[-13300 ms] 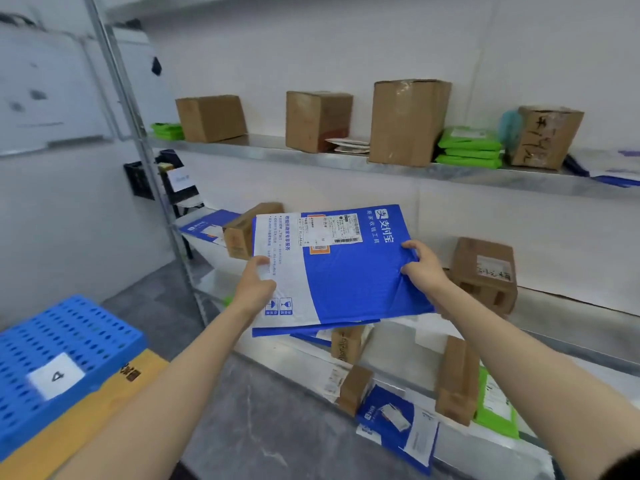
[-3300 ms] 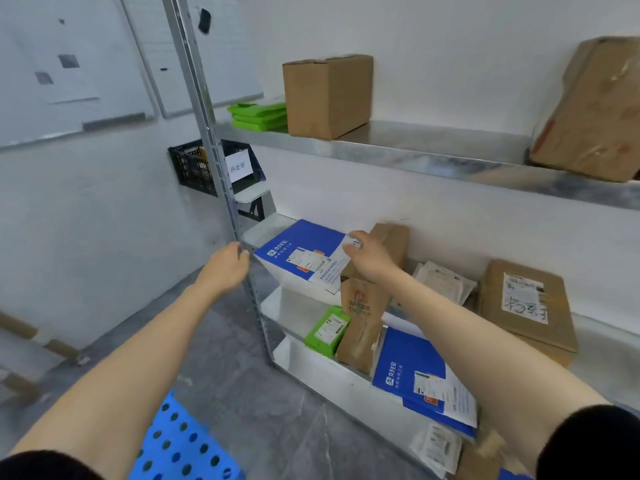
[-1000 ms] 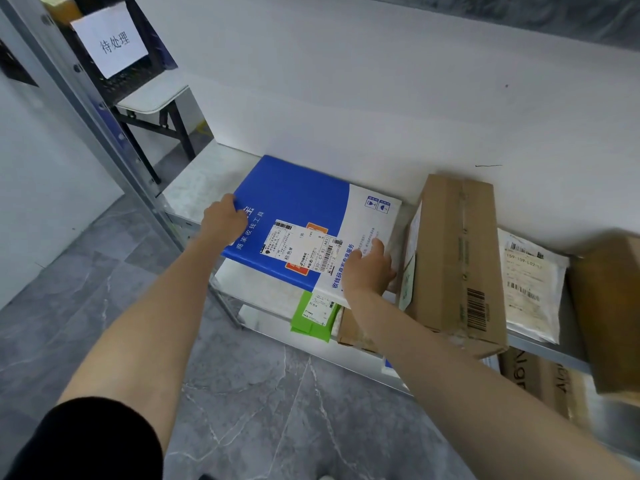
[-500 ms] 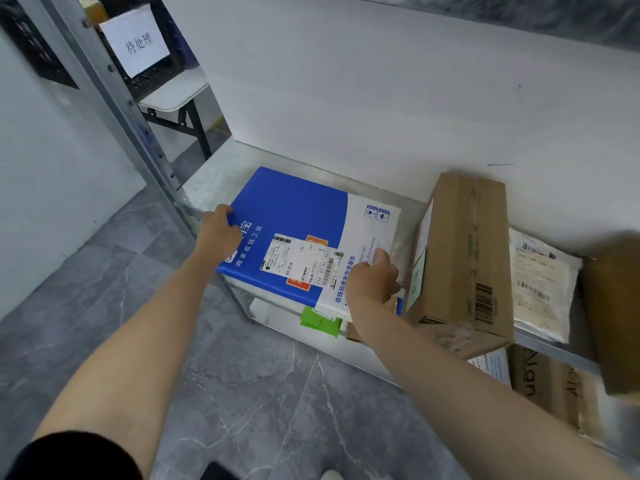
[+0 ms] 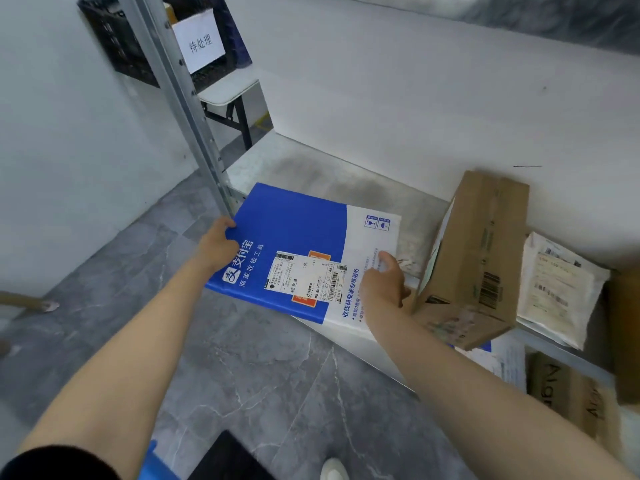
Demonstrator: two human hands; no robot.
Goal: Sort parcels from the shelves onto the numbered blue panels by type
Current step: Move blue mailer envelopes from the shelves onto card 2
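Partly past the front edge of the shelf [image 5: 311, 168], a flat blue-and-white mailer [image 5: 298, 237] is held label up in both hands. The left hand [image 5: 218, 247] grips its blue left edge, fingers curled under, close to the metal post [image 5: 180, 98]. The right hand [image 5: 382, 289] pinches the white near-right corner, thumb on top. Just right of the mailer a cardboard box [image 5: 478, 258] lies tilted on the shelf, with a white bag [image 5: 554, 285] beyond it. Behind the post sits a black crate [image 5: 114, 39] bearing a paper sign [image 5: 202, 41].
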